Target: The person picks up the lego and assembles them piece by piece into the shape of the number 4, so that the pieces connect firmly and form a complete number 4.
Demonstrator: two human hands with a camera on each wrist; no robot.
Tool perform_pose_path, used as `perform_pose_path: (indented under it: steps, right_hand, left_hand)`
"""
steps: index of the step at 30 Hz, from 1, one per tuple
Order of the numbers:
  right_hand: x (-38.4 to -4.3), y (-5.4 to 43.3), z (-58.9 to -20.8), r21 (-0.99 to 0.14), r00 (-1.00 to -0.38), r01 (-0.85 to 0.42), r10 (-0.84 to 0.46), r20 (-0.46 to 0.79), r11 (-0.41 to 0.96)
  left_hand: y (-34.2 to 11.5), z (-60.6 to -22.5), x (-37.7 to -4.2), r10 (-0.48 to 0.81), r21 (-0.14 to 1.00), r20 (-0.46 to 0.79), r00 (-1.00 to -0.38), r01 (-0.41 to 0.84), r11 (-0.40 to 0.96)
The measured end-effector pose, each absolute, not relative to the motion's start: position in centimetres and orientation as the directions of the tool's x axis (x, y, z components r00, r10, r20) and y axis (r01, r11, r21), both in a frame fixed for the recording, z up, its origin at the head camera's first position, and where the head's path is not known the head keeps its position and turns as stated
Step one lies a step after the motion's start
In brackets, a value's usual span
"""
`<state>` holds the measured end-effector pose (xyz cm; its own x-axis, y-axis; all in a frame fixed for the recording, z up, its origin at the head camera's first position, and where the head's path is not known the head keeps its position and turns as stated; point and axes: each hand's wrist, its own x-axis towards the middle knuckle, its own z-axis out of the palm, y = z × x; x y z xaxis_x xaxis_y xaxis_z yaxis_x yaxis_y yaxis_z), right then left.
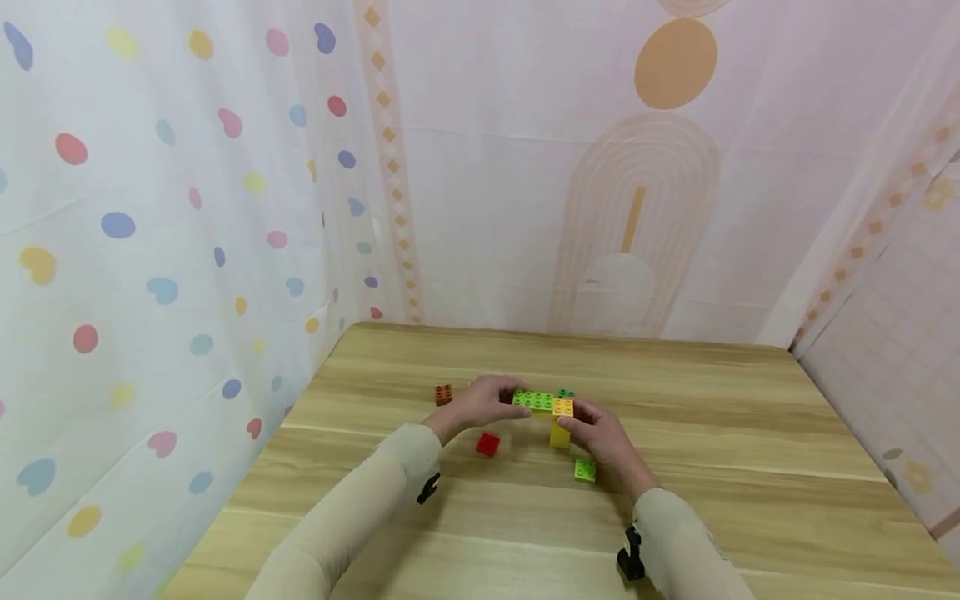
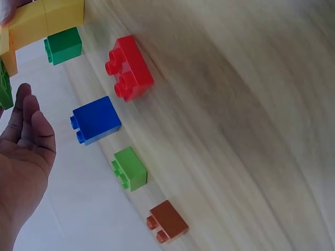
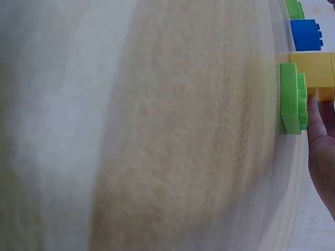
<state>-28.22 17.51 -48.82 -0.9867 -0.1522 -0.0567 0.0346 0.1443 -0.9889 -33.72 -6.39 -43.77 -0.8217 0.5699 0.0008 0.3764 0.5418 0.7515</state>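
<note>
In the head view a yellow brick stack point(image 1: 559, 437) stands upright, with a long light green brick point(image 1: 533, 402) reaching out sideways near its top. My left hand point(image 1: 483, 403) holds the far-left end of that long brick, thumb on the near side and fingers behind. The left wrist view catches only the brick's edge, beside the left fingers point(image 2: 43, 128). My right hand point(image 1: 606, 435) grips the yellow stack from the right, its thumb across the front. Fingers behind the stack are partly hidden. Just below the right hand lies a small light green brick point(image 1: 585, 471).
On the wooden table point(image 1: 712, 467), a red brick point(image 1: 487, 444) lies below the left hand and a brown brick point(image 1: 443, 394) to its left. Behind the stack sits a dark green brick point(image 1: 566, 392). A blue brick point(image 2: 97, 121) and another light green brick point(image 2: 130, 168) appear in the left wrist view.
</note>
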Motion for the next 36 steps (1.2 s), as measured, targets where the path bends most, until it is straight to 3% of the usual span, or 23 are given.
perform_pose_path:
  steps: [24,36]
  right_hand:
    - [-28.1,17.4,-48.6,-0.99,-0.989,0.036,-0.137,-0.056,0.138]
    - [-28.1,17.4,-48.7,-0.992,-0.991,0.046,-0.122,-0.06,0.117]
  left_hand:
    - [-6.6,-43.4,-33.6,0.58,0.726,0.028,-0.814,0.415,0.548]
    - [-9.4,-43.6,-33.6,0.54,0.718,0.033,-0.841,0.396,0.573]
